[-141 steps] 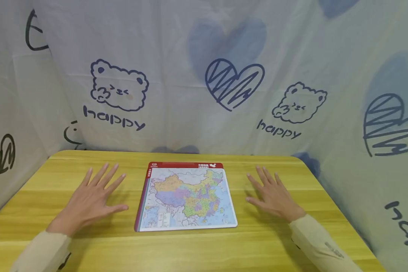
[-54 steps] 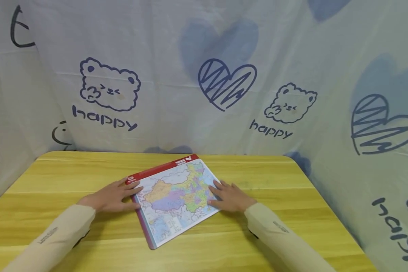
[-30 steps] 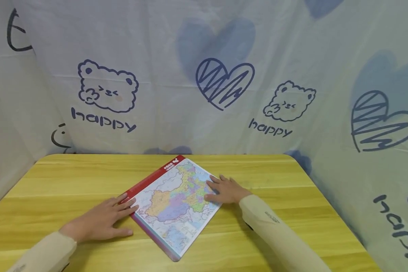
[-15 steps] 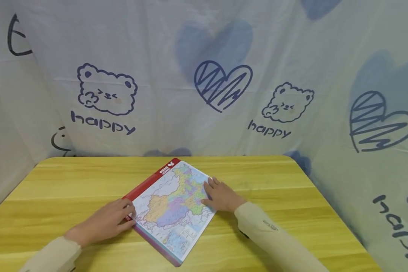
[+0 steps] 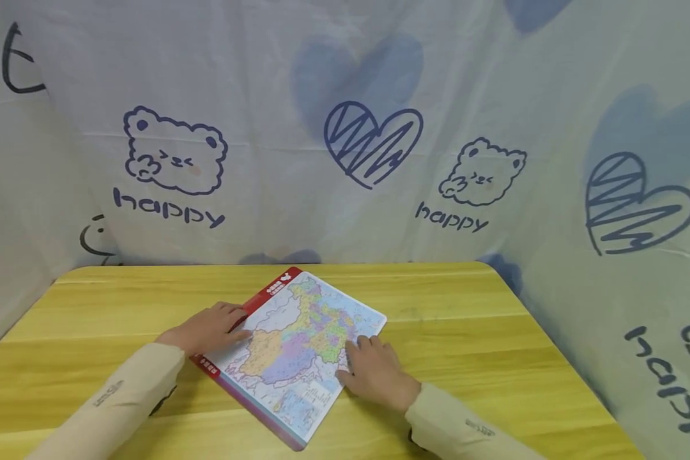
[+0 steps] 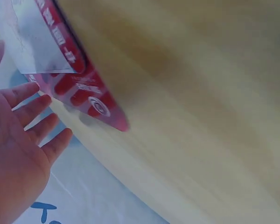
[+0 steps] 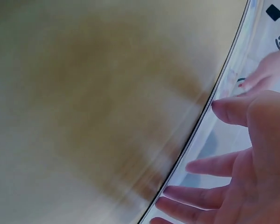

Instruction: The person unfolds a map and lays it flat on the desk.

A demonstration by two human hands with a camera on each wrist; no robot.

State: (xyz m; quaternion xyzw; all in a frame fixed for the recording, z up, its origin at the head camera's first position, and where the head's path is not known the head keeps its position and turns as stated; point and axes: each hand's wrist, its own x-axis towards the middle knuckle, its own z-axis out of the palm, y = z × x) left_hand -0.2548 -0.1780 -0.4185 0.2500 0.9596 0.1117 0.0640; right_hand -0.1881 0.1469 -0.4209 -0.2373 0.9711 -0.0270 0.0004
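A flat, coloured map of China (image 5: pixel 296 348) with a red top border lies turned at a slant on the wooden table. In the head view my left hand (image 5: pixel 207 328) is laid across the red border, with fingertips over the map's upper left side. The left wrist view shows that hand (image 6: pixel 18 135) with fingers spread beside the map's red corner (image 6: pixel 99 106). My right hand (image 5: pixel 379 374) touches the lower right edge, its fingertips on the printed face. In the right wrist view the right hand's fingers (image 7: pixel 214 163) extend rather straight, not wrapped around anything.
The yellow wood-grain table (image 5: pixel 466 332) has rounded far corners. A white curtain (image 5: pixel 276 166) printed with bears, hearts and lettering hangs behind it and at both sides.
Both hands came in from the sides to the map, which has turned counterclockwise. Lately the left hand moved forward along the red border, and the right hand shifted nearer along the opposite side.
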